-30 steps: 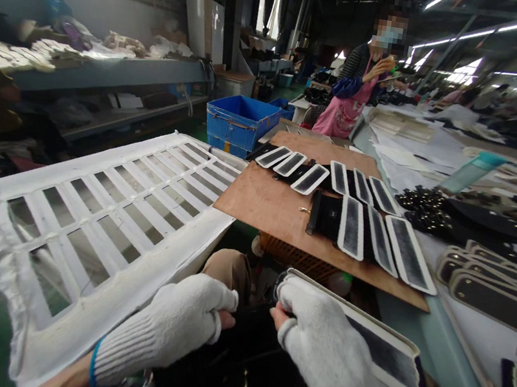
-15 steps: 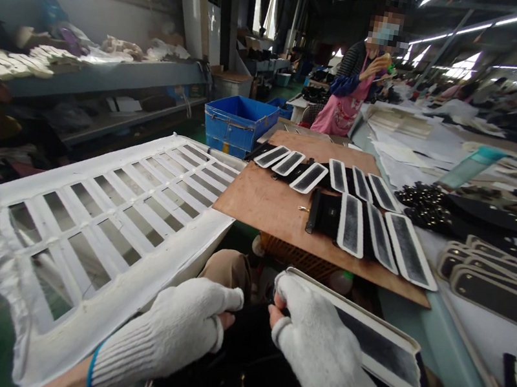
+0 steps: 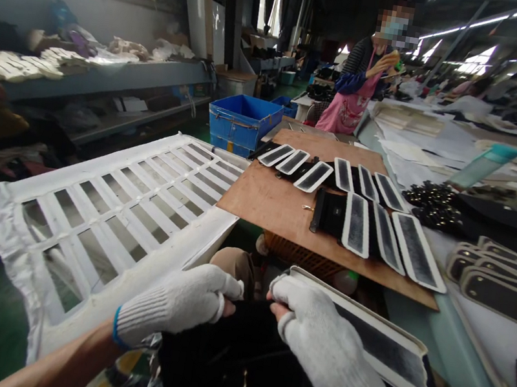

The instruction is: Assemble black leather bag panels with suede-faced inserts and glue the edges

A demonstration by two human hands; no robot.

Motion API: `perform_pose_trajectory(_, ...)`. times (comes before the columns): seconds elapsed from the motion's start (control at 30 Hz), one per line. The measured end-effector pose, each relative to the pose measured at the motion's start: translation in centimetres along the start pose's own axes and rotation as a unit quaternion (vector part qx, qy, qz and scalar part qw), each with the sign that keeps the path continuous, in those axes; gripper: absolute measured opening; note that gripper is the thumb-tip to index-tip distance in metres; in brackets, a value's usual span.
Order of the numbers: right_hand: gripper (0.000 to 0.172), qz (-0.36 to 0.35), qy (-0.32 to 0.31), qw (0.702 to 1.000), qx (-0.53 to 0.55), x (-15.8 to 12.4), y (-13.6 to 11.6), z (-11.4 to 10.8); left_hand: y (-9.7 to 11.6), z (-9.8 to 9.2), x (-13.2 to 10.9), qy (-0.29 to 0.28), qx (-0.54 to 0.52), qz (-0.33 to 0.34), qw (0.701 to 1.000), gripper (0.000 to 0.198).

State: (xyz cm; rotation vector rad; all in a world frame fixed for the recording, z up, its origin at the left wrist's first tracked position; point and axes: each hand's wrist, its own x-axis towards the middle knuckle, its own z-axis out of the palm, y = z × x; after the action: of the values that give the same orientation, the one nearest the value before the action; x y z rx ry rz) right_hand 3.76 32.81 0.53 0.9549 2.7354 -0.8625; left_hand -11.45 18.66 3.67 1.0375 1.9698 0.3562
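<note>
My left hand (image 3: 190, 297), in a white knit glove with bare fingertips, is closed on the left edge of a black fabric piece (image 3: 244, 328). Opposite it, my right hand (image 3: 316, 327), gloved alike, pinches the same piece at its upper right. The black piece stretches between both hands above my lap, and small metal glints show lower down in the dark material. Beside my right forearm lies a long dark panel (image 3: 377, 340) with a pale, raised border. The fingertips are partly hidden by the gloves.
A white slatted frame (image 3: 203, 230) stands to the left. Ahead, a brown board (image 3: 267, 201) carries several white-bordered black panels (image 3: 356, 225). Past it are a blue bin (image 3: 243, 122) and a co-worker in a pink apron (image 3: 347, 109). Dark grey straps (image 3: 508, 292) are stacked on the right-hand table.
The black piece has come up between my hands and shows more clearly. My left hand has risen slightly, and my right hand has shifted a little left. The view has turned slightly left.
</note>
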Motion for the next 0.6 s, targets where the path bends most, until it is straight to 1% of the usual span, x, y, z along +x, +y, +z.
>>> perform_pose_trajectory(0.1,0.013,-0.006,-0.008,1.000,0.004,0.5,0.0,0.0,-0.8,-0.3,1.0,-0.020,-0.002,0.021,1.000,0.015)
perform_pose_trajectory(0.23,0.015,-0.004,-0.025,1.000,0.008,1.0,-0.2,-0.3,-2.2,-0.8,2.8,-0.077,-0.054,0.099,0.991,0.022)
perform_pose_trajectory(0.3,0.015,-0.007,-0.029,0.999,0.012,1.1,-0.3,-0.3,-2.5,-1.0,3.4,-0.094,-0.065,0.120,0.986,0.026)
perform_pose_trajectory(0.4,0.014,-0.021,-0.033,0.999,0.019,1.3,-0.3,-0.3,-2.0,-1.1,3.7,-0.112,-0.057,0.126,0.984,0.033)
perform_pose_trajectory(0.53,0.014,-0.022,-0.029,0.999,0.010,1.5,-0.3,-0.1,-0.7,-0.8,3.5,-0.099,-0.024,0.113,0.988,0.028)
perform_pose_trajectory(0.6,0.013,-0.016,-0.027,0.999,0.003,1.5,-0.3,0.0,-0.3,-0.5,3.6,-0.095,-0.005,0.102,0.990,0.030)
